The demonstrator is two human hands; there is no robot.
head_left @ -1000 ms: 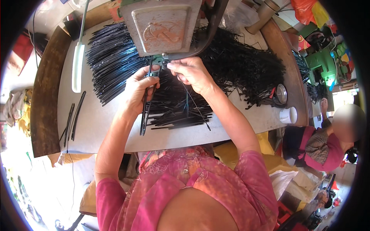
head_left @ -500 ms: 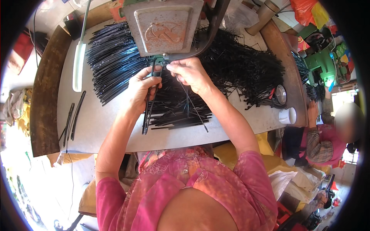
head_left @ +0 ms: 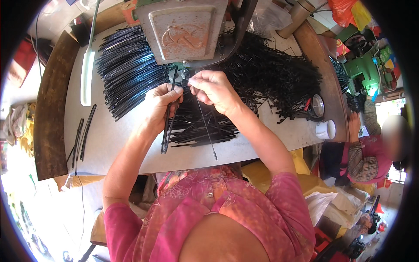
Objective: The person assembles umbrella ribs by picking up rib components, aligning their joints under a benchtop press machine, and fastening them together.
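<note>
Machine (head_left: 185,37) at top centre, rod pile (head_left: 126,70) on surface (head_left: 109,135) at upper left, rod heap (head_left: 283,72) upper right, cup (head_left: 322,130) below heap

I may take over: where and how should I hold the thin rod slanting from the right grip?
Probably pinch the thin rod near its lower tip, from the near side of the table: the right grip covers its top, black rods lie behind its middle, and its slim lower end shows against pale tabletop.

The thin black rod (head_left: 206,126) hanging from the right hand (head_left: 216,91) has swung its lower end leftward.
</note>
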